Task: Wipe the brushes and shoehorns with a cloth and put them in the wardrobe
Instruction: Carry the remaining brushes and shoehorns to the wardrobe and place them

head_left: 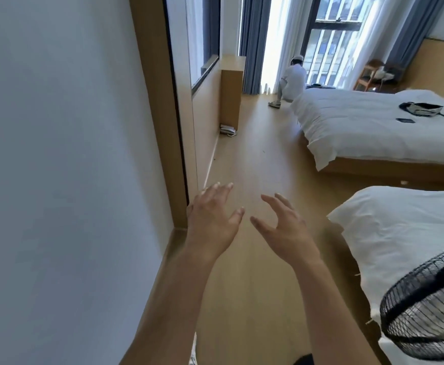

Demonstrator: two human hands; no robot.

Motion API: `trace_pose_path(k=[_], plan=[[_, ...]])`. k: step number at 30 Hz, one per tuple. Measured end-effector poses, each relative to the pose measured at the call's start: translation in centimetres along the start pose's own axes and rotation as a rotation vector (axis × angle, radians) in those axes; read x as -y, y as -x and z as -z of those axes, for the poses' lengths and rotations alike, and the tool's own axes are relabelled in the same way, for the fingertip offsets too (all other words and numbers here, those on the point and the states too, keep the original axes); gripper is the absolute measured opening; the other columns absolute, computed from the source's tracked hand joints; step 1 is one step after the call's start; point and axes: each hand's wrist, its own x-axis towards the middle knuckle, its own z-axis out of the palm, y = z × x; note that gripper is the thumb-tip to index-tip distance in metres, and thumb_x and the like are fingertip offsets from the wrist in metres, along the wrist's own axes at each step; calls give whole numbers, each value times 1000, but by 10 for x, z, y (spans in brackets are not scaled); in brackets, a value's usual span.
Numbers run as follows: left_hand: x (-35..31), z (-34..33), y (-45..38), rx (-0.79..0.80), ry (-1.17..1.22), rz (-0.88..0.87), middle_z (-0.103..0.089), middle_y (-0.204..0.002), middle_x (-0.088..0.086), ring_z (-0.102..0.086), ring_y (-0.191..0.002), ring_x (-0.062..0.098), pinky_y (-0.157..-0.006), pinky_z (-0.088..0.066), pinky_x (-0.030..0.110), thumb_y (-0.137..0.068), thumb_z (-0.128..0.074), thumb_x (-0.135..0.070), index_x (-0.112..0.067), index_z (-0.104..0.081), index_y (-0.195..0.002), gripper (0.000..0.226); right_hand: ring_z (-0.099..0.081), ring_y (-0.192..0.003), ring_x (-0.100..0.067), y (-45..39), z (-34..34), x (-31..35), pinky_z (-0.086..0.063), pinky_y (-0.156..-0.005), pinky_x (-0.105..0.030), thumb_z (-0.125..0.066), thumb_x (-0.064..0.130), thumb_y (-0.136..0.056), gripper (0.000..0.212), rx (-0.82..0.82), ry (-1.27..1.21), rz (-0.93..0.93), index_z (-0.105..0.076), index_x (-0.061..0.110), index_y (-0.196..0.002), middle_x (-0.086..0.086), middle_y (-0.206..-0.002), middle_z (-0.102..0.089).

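White wall point(57, 154) fills left. Wood floor point(255, 159) runs to far window. Two white beds right: far bed point(373, 133) carries bag point(422, 108) and phone point(405, 120); near bed point(400, 233) beside black fan grille point(426, 309). Person point(293, 80) crouches far off by curtains. Left hand point(213, 217) and right hand point(285, 225) raised over floor, apart, fingers spread, each grip wide open, holding nothing. Brushes, shoehorns, cloth, wardrobe: none identifiable in view.

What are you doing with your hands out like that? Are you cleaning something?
Nothing is being cleaned right now. The left hand and the right hand are both held out over the wooden floor with fingers spread, holding nothing. No brush, shoehorn or cloth is in sight. Two beds with white bedding stand on the right, and another person crouches by the window.
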Motion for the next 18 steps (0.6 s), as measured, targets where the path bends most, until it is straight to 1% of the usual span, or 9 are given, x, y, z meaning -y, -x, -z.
trace_pose_path(k=[6, 9, 13, 18], plan=[[12, -38, -135, 55, 34, -97, -38, -154, -3, -33, -143, 19, -117, -27, 43, -94, -56, -44, -30, -38, -147, 58, -25, -149, -20, -122, -3, -13, -27, -120, -50, -56, 52, -95, 60, -104, 22, -96, -39, 35, -150, 1, -163, -29], [20, -47, -207, 90, 27, -138, -38, -154, -1, -32, -143, 22, -117, -27, 43, -94, -57, -43, -29, -39, -147, 58, -23, -150, -19, -187, -3, -6, -26, -120, -50, -54, 54, -96, 61, -138, 36, -151, -38, 34, -151, 1, -163, -27], [26, -53, -300, 92, 1, -225, -38, -154, 1, -32, -143, 24, -116, -27, 42, -93, -58, -42, -27, -39, -146, 58, -21, -151, -19, -267, 3, 5, -25, -121, -48, -55, 52, -96, 60, -195, 52, -184, -39, 34, -150, 0, -163, -27], [30, -76, -390, 125, -6, -276, -37, -155, 3, -31, -143, 26, -117, -26, 43, -93, -59, -43, -28, -40, -147, 60, -23, -150, -19, -339, 9, -5, -26, -120, -49, -53, 53, -96, 57, -262, 59, -251, -41, 34, -149, 0, -162, -29]])
